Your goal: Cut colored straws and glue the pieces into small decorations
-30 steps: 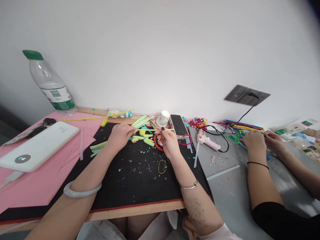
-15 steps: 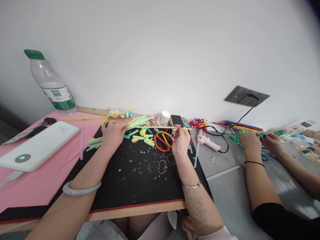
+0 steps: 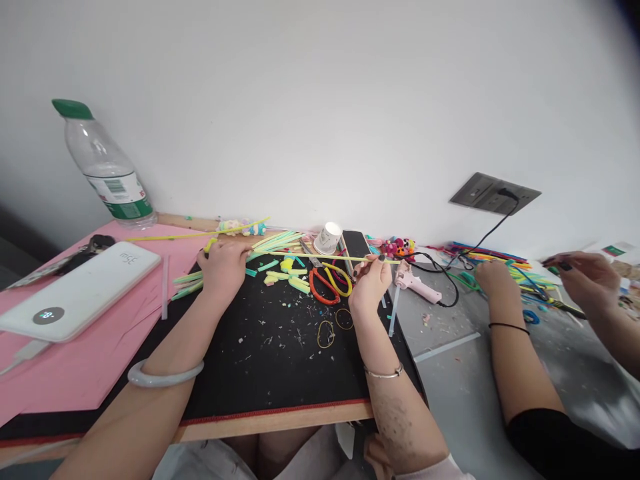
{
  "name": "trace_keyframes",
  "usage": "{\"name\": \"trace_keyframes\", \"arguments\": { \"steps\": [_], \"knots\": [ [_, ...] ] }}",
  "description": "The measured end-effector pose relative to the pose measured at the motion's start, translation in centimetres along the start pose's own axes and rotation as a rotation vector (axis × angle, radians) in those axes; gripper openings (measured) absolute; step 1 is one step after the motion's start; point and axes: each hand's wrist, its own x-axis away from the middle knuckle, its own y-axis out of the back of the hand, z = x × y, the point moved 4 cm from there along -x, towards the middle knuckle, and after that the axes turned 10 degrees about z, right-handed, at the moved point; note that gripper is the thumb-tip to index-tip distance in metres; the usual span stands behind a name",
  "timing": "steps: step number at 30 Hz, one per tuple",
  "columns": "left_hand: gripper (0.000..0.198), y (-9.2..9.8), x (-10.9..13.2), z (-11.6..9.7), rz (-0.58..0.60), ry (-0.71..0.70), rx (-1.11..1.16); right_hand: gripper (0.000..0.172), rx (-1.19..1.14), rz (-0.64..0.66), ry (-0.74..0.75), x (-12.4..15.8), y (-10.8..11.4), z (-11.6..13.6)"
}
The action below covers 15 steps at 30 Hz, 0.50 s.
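Head camera view: the left hand (image 3: 227, 267) and the right hand (image 3: 373, 283) each pinch a long, thin, pale-yellow fuzzy stem (image 3: 315, 257), which runs almost straight between the two grips. Its left end is at the left fingertips; its other end pokes out beyond the right fingertips, towards a pink plastic glue gun (image 3: 420, 287) to the right of that grip. Just past the left fingertips lies a bundle of pale green and yellow fuzzy strips (image 3: 277, 242). Between the grips, on the wearer's side of the stem, lie short yellow-green fuzzy pieces (image 3: 299, 285) and scissors with orange and yellow handles (image 3: 325, 301), these nearer the right hand. Beyond the stem, between both grips, sits a small white paper cup (image 3: 328, 239)
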Motion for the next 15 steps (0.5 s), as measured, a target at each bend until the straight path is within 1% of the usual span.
{"name": "trace_keyframes", "arguments": {
  "steps": [8,15],
  "knots": [
    [0.027,-0.1,-0.1,0.2,-0.003,0.011,-0.029,0.020,-0.027,-0.039,0.084,-0.3,0.2,1.1],
    [0.031,-0.2,-0.5,1.1,-0.023,0.048,-0.059,0.019,-0.061,-0.102,0.116,-0.6,0.7,2.0]
  ]
}}
